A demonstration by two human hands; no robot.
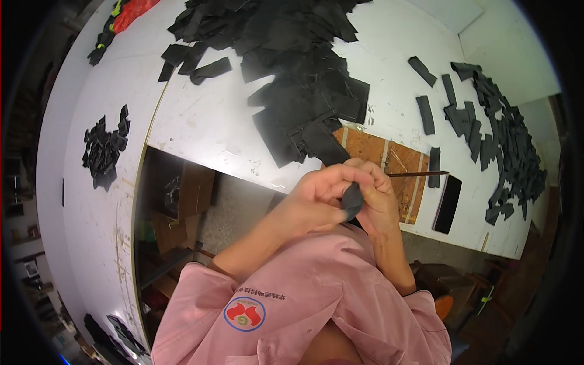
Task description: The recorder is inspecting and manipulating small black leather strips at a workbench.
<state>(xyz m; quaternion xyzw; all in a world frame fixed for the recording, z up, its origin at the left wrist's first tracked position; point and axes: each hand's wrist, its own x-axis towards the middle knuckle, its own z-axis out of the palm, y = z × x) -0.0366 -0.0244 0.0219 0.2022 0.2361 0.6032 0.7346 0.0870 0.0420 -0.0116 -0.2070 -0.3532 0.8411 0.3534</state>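
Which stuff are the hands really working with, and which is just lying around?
In use: left hand, right hand, small black piece, big black pile.
Lying about: phone, thin stick, red thing.

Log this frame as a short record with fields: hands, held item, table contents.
left hand: closed on the black piece, thumb side toward the right hand
right hand: pinching the same black piece
black piece: small, dark, folded between both hands, above the table edge
big pile: black pieces heaped on the white table, ahead of the hands
right pile: more black pieces, spread out
small pile: black pieces, far left
board: brown, under the hands
stick: thin, lying on the board
phone: dark, flat, right of the board
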